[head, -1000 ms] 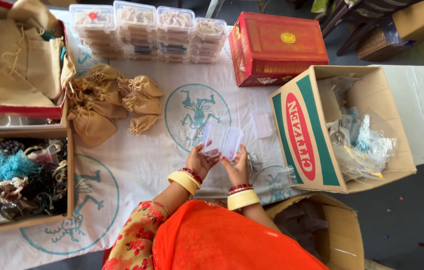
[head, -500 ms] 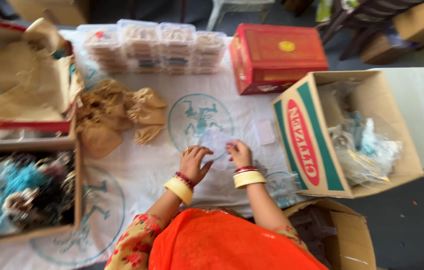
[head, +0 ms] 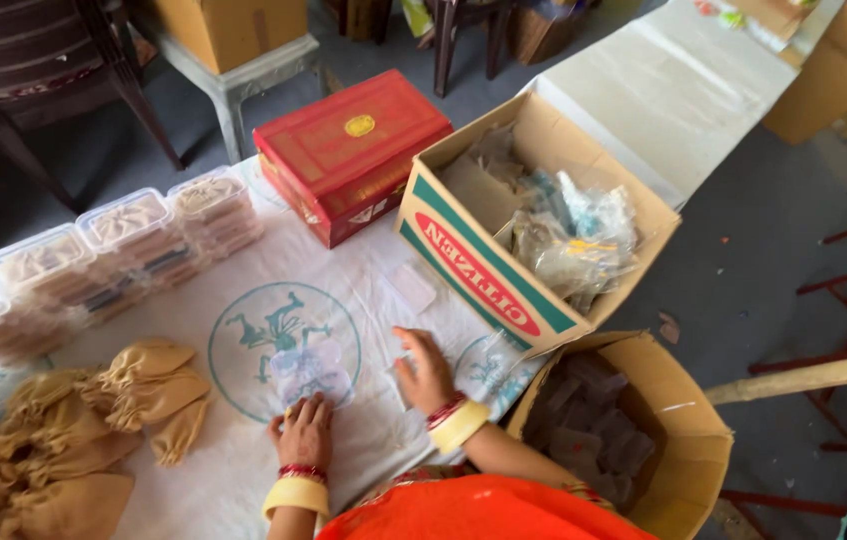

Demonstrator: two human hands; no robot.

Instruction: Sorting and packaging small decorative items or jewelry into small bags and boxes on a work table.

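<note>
My left hand [head: 303, 432] rests on the white printed cloth [head: 243, 300], fingertips touching the near edge of a clear plastic packet [head: 311, 368] that lies flat on the cloth's round teal print. My right hand [head: 425, 370] lies palm down on the cloth just to the right, fingers apart, with nothing visible in it. Both wrists wear yellow and red bangles. Another small clear packet [head: 410, 287] lies farther off, near the cardboard box.
An open cardboard box [head: 463, 262] of clear bagged items stands at right; a second open carton [head: 678, 440] sits below it. A red box [head: 348, 150] is behind. Stacked clear lidded containers [head: 123, 245] line the far left; tan cloth pouches [head: 133, 400] lie at left.
The clear packets that both hands held up a second ago now lie on the cloth, and both hands have come down flat. The camera has swung to the right.
</note>
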